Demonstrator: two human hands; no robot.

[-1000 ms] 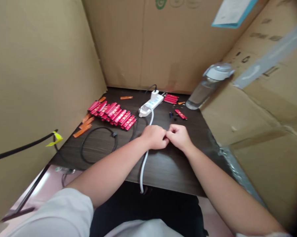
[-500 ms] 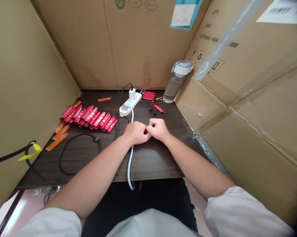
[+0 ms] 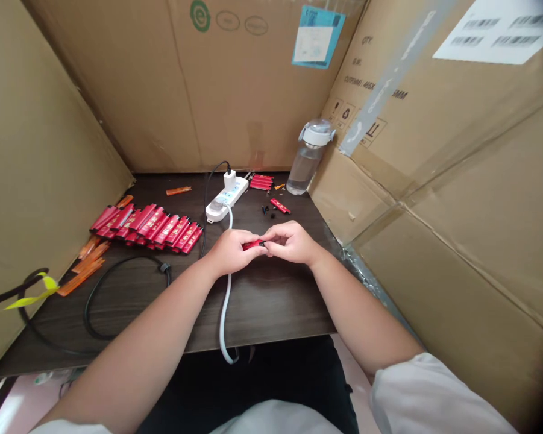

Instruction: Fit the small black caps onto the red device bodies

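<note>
Brown cardboard walls [image 3: 135, 90] stand around a dark surface [image 3: 280, 307], at the far edge and on both sides. The red piece [image 3: 252, 245] is a bit right of the middle of the surface, between the two hands. The left hand [image 3: 235, 252] has its thumb and fingers wrapped around it. The right hand [image 3: 291, 243] pinches its black end with fingertips and thumb. I can't tell if the piece touches the surface. To do this well, I think the left hand should hold firm and not wobble, while the right hand makes small, slow moves. Pushing too hard could make the piece slip or pop out. It would help to stay low, so anything that drops lands close by. Little black bits [image 3: 273, 216] lie just past the right hand, beside a lone red stick [image 3: 281, 205], so a big swing could knock them. A white cord [image 3: 226, 313] runs under the left hand to the near edge, and a tug there may drag the power strip [image 3: 239, 190]. The big red pile [image 3: 151, 228] sits toward the left edge, well apart from the hands.
</note>
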